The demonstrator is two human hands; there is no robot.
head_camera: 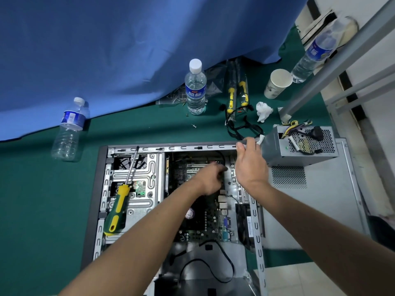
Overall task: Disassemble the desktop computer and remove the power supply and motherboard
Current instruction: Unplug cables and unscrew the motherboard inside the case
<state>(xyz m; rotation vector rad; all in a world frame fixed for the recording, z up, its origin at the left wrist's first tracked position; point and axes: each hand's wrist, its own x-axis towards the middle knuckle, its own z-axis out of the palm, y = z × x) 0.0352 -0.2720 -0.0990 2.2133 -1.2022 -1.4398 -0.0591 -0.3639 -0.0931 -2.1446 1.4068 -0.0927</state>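
The open computer case [102, 189] lies flat on the green table. Its motherboard [205, 218] is still inside, partly hidden by my left arm. My left hand [210, 178] reaches onto the board's far end, its blurred fingers curled around a black cable [221, 155]. My right hand [250, 165] grips the case's far right corner rim [192, 144], thumb inside and fingers over the edge. The grey power supply [299, 146] sits outside the case, on the side panel to the right, with its wires bundled on top.
A green and yellow screwdriver [119, 204] rests on the drive cage [149, 167]. Three water bottles [195, 90], a paper cup [276, 83], packaged screwdrivers [237, 92], crumpled tissue [264, 111], loose cables [245, 127] and screws [194, 125] lie beyond the case. A blue cloth [128, 50] hangs behind.
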